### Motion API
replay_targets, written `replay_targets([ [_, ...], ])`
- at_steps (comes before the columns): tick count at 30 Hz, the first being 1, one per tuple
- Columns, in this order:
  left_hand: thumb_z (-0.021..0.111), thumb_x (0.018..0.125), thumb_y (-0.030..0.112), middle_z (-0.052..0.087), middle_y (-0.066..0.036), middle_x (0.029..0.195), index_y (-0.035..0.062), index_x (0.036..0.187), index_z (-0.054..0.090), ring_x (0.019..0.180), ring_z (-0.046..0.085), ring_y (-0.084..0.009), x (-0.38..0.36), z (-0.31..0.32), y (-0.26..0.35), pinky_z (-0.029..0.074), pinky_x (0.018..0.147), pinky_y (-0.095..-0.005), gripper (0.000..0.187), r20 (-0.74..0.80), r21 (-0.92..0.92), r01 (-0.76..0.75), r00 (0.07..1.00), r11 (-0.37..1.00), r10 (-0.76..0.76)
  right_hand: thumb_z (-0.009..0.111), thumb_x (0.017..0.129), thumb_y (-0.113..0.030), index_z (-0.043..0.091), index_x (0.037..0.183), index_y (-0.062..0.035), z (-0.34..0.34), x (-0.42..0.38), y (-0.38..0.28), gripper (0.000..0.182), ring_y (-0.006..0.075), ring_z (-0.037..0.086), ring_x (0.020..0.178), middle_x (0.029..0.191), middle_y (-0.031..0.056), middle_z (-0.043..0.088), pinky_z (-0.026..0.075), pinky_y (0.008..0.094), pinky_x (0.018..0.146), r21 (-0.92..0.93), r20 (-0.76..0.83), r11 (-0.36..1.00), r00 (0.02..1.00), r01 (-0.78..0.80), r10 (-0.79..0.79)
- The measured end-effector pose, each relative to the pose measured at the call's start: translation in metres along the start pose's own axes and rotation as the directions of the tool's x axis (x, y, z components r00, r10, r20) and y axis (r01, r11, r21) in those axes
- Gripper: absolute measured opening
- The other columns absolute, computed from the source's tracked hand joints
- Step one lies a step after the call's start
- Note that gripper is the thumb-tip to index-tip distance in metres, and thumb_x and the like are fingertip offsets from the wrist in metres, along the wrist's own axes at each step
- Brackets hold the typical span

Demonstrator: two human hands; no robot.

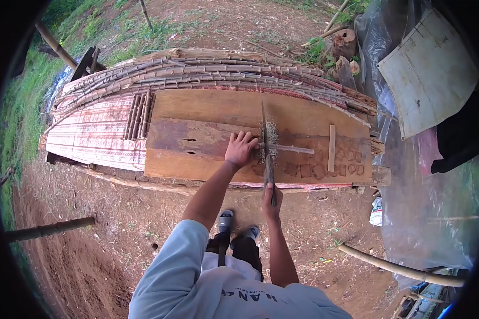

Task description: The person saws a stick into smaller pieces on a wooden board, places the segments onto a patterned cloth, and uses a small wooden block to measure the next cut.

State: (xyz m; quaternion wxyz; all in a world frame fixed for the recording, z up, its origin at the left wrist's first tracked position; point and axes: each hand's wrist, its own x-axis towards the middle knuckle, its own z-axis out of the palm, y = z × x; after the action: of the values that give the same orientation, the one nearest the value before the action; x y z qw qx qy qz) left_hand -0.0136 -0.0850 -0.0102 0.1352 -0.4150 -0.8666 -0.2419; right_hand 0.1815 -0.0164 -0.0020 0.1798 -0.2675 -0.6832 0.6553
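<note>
My left hand (241, 150) is closed around one end of a knobbly cassava stem (295, 149), pressing it down on a wooden board (207, 109). In my right hand (272, 201) is the handle of a hand saw (268, 167). The saw's blade points away from me and lies across the stem, just right of my left fingers. Pale sawdust (272, 130) is scattered around the blade. A flat wooden strip (332, 148) rests on the board to the right of the stem.
Several short cut stems (138, 117) lie side by side on a patterned cloth (90, 130) left of the board. Long uncut stems (197, 73) are piled along the table's far side. A plastic sheet (431, 202) hangs at right; a pole (402, 266) juts in below it.
</note>
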Motion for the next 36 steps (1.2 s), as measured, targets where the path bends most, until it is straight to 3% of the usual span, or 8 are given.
replay_targets([
  [6, 0.063, 0.077, 0.025, 0.049, -0.006, 0.092, 0.0164, 0.087, 0.053, 0.093, 0.049, -0.0246, 0.001, 0.001, -0.001, 0.035, 0.078, -0.0405, 0.016, -0.015, 0.026, 0.015, 1.000, 1.000, -0.015, 0.048, 0.098, -0.035, 0.044, 0.065, -0.0063, 0.010, -0.003, -0.009, 0.044, 0.0035, 0.038, 0.052, 0.055, -0.0063, 0.040, 0.028, 0.0246, 0.046, 0.067, -0.043, 0.998, 0.999, -0.020, 0.023],
  [9, 0.063, 0.077, 0.024, 0.049, -0.006, 0.091, 0.0160, 0.086, 0.054, 0.093, 0.049, -0.0248, 0.007, 0.004, -0.009, 0.035, 0.078, -0.0405, 0.015, -0.037, 0.055, -0.034, 0.999, 0.998, 0.036, 0.049, 0.098, -0.034, 0.043, 0.064, -0.0069, 0.002, -0.034, 0.013, 0.044, 0.0036, 0.037, 0.051, 0.055, -0.0063, 0.039, 0.026, 0.0251, 0.046, -0.058, -0.049, 0.984, 0.984, 0.170, -0.173],
  [13, 0.063, 0.078, 0.024, 0.049, -0.006, 0.092, 0.0158, 0.085, 0.054, 0.093, 0.049, -0.0252, 0.004, 0.002, -0.006, 0.035, 0.079, -0.0407, 0.014, -0.017, 0.025, -0.048, 0.999, 0.999, 0.048, 0.048, 0.099, -0.032, 0.045, 0.066, -0.0057, 0.017, 0.031, -0.022, 0.042, 0.0037, 0.036, 0.053, 0.055, -0.0059, 0.040, 0.028, 0.0255, 0.047, 0.068, -0.081, 0.997, 0.996, -0.033, 0.039],
  [22, 0.063, 0.077, 0.022, 0.048, -0.007, 0.092, 0.0158, 0.085, 0.053, 0.093, 0.049, -0.0257, -0.001, 0.002, -0.003, 0.035, 0.078, -0.0405, 0.014, -0.025, 0.041, -0.047, 0.999, 0.998, 0.048, 0.048, 0.099, -0.035, 0.043, 0.069, -0.0107, 0.000, -0.030, 0.006, 0.039, 0.0041, 0.035, 0.051, 0.058, -0.0074, 0.037, 0.025, 0.0243, 0.046, -0.101, 0.002, 0.988, 0.993, 0.118, -0.118],
  [24, 0.065, 0.077, 0.027, 0.049, -0.005, 0.096, 0.0181, 0.093, 0.056, 0.098, 0.048, -0.0240, 0.003, 0.001, -0.005, 0.036, 0.082, -0.0407, 0.020, 0.074, 0.053, -0.032, 0.997, 0.998, 0.028, 0.047, 0.098, -0.037, 0.042, 0.069, -0.0099, 0.009, 0.017, -0.011, 0.041, 0.0040, 0.034, 0.050, 0.057, -0.0076, 0.036, 0.024, 0.0246, 0.045, -0.013, -0.053, 1.000, 0.998, -0.015, 0.015],
  [31, 0.065, 0.076, 0.025, 0.048, -0.006, 0.091, 0.0162, 0.088, 0.055, 0.093, 0.048, -0.0251, 0.002, -0.003, -0.001, 0.036, 0.078, -0.0405, 0.018, 0.035, 0.006, -0.144, 0.989, 0.990, 0.143, 0.048, 0.098, -0.036, 0.041, 0.069, -0.0098, 0.021, -0.001, 0.001, 0.040, 0.0038, 0.034, 0.050, 0.057, -0.0081, 0.035, 0.024, 0.0255, 0.045, 0.113, -0.094, 0.994, 0.995, -0.006, 0.017],
  [33, 0.065, 0.075, 0.026, 0.048, -0.006, 0.090, 0.0165, 0.089, 0.055, 0.092, 0.049, -0.0248, 0.002, -0.002, -0.002, 0.036, 0.078, -0.0405, 0.019, 0.009, 0.037, -0.121, 0.993, 0.992, 0.121, 0.048, 0.098, -0.036, 0.042, 0.068, -0.0095, 0.021, -0.010, 0.004, 0.040, 0.0033, 0.035, 0.051, 0.057, -0.0076, 0.035, 0.025, 0.0257, 0.045, -0.060, -0.114, 0.991, 0.985, 0.121, -0.128],
  [36, 0.065, 0.076, 0.026, 0.048, -0.006, 0.090, 0.0162, 0.088, 0.055, 0.092, 0.049, -0.0248, 0.001, 0.002, -0.003, 0.036, 0.078, -0.0409, 0.018, 0.011, 0.017, -0.092, 0.996, 0.996, 0.092, 0.048, 0.098, -0.034, 0.043, 0.067, -0.0087, 0.015, -0.002, 0.004, 0.040, 0.0031, 0.034, 0.052, 0.057, -0.0073, 0.036, 0.026, 0.0255, 0.046, -0.094, -0.093, 0.986, 0.985, 0.137, -0.145],
])
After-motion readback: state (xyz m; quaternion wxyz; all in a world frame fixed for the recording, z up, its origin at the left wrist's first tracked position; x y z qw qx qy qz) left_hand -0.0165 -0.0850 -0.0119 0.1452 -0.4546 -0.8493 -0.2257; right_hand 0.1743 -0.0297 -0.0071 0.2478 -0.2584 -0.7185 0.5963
